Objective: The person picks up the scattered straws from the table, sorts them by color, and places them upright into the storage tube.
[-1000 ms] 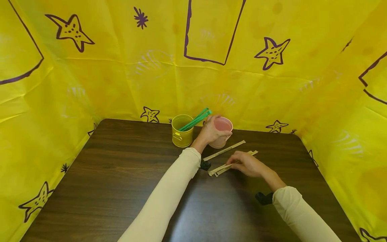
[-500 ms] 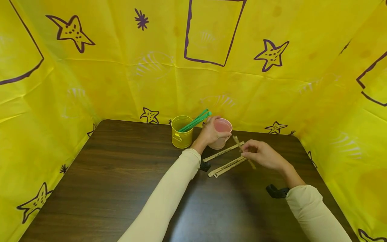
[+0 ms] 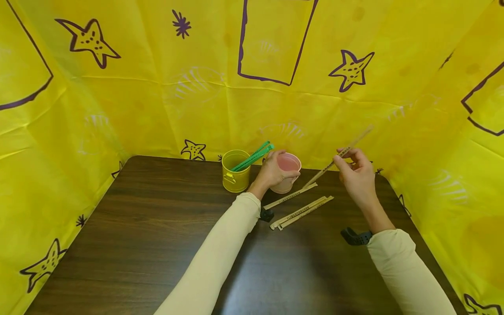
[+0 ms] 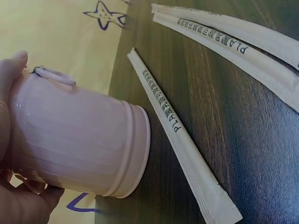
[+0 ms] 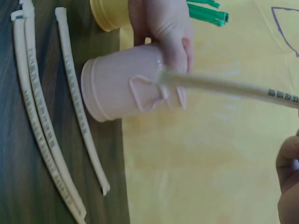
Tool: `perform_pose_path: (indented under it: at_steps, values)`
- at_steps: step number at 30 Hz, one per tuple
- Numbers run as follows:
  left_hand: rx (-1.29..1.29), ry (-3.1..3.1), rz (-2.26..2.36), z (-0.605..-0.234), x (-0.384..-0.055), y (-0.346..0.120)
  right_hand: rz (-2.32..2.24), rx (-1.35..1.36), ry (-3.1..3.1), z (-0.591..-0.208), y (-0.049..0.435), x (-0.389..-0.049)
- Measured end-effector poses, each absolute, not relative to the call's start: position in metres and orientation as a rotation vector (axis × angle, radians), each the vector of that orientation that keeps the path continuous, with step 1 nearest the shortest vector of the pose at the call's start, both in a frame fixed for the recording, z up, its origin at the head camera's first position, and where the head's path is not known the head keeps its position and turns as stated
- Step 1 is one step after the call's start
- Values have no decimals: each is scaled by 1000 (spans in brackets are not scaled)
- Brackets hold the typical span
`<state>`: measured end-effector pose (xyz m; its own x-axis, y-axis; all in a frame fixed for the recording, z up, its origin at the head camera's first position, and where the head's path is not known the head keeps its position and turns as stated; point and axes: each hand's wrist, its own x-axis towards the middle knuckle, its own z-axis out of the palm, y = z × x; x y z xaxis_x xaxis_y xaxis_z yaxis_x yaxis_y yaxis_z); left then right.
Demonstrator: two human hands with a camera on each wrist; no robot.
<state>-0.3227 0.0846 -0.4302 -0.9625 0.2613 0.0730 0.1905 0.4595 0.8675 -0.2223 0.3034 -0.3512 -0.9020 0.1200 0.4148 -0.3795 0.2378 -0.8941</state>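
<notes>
My left hand [image 3: 273,171] grips a small pink bucket [image 4: 70,135] near its rim, close to the table's back edge. Its wire handle shows at the side in the left wrist view. To the right, my right hand [image 3: 359,177] pinches a paper-wrapped straw [image 3: 324,169] between thumb and fingers. The straw is tilted, its lower end pointing down toward the bucket's right side; in the right wrist view that end overlaps the bucket. One wrapped straw [image 3: 291,195] lies just in front of the bucket. Two more wrapped straws [image 3: 301,213] lie side by side nearer to me.
Left of the pink bucket stands a yellow bucket [image 3: 236,181] with green-wrapped straws [image 3: 255,157] leaning out of it. The dark wooden table [image 3: 157,240] ends at a yellow patterned cloth [image 3: 149,118] hung around the back and sides.
My right hand has picked up a wrapped straw from the group on the table, then raised and turned it, moving up and right. My left hand stays on the pink bucket.
</notes>
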Motion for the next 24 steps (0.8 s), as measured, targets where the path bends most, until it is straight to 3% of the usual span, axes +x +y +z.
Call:
perform_pose_path:
  at_steps: [11,17,24]
  values:
    - [415,2626,1511,-429,-322,84,1835,176,-1840,-343,281,-253]
    - [411,2602,1537,-431,-322,84,1840,-17,-2031,-361,265,-269]
    - [392,2579,1565,-430,-320,84,1711,13,-2261,-384,249,-276]
